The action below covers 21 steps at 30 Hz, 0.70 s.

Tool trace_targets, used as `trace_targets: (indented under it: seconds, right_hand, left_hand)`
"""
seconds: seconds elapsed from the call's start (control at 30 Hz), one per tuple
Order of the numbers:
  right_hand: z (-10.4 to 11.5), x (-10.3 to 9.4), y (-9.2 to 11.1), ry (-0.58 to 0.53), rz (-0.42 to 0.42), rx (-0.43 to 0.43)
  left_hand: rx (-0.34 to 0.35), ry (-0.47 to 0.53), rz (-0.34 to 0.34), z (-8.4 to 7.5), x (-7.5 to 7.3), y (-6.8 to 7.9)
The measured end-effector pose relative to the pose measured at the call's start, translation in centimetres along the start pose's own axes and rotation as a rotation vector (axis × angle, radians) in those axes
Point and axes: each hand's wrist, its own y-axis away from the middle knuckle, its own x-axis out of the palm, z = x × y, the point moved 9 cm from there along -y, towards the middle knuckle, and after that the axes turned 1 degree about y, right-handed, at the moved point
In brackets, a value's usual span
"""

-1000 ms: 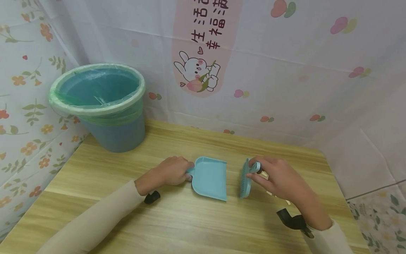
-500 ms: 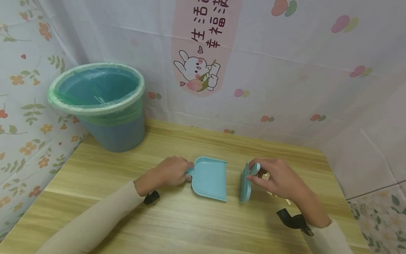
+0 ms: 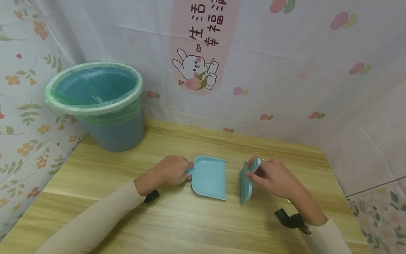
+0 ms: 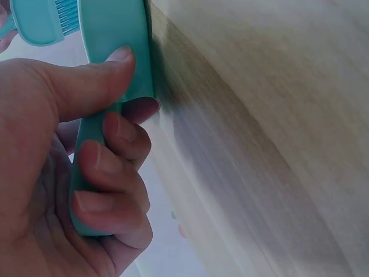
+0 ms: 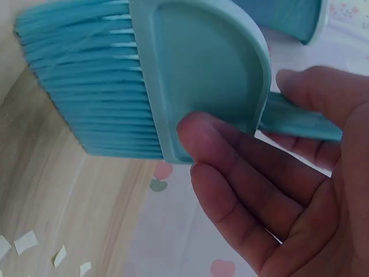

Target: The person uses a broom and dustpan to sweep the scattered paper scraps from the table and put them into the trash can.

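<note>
On the table (image 3: 187,225), near the middle, the blue dustpan (image 3: 209,178) sits with its wide side facing the brush (image 3: 245,185). My left hand (image 3: 173,170) is curled tight round the dustpan's short handle, and my thumb presses where the handle meets the pan. My right hand (image 3: 276,178) grips the brush by its handle, and one finger touches its back. The brush is just beside the pan but not touching it, and its bristles (image 5: 92,86) point toward the pan. I can't tell if their tips touch the wood.

Both things look like plastic, so I think they are light, stiff and a bit slippery. The bristles look soft and bendy. The handles look like the best place to hold on.

Some little white bits (image 5: 25,242) lie on the table by my right hand. They look like paper, so they may slide or blow about easily. The wood looks smooth. Back on the left stands a blue bin (image 3: 114,137) with a thin green bag (image 3: 123,118) over its rim. Behind it all hangs a white cloth with a rabbit (image 3: 195,68) on it.
</note>
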Motion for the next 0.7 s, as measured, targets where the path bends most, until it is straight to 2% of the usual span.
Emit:
trace_targets:
  seconds: [0.1,0.27,0.53,0.7]
  right_hand:
    - [0.0,0.1,0.0,0.023,0.001,0.021]
    - [-0.2,-0.3,0.2,0.041,-0.046,0.06]
    - [-1.8,-2.6,1.3,0.122,-0.179,0.225]
    - [-2.7,-4.5,1.9,0.169,-0.278,0.262]
  left_hand:
    - [-0.002,-0.005,0.004,-0.1,0.0,-0.1]
    - [-0.002,-0.024,0.01,-0.2,-0.1,-0.2]
    - [0.012,-0.038,0.012,-0.3,0.0,-0.2]
    - [0.01,-0.044,0.007,-0.3,-0.1,-0.2]
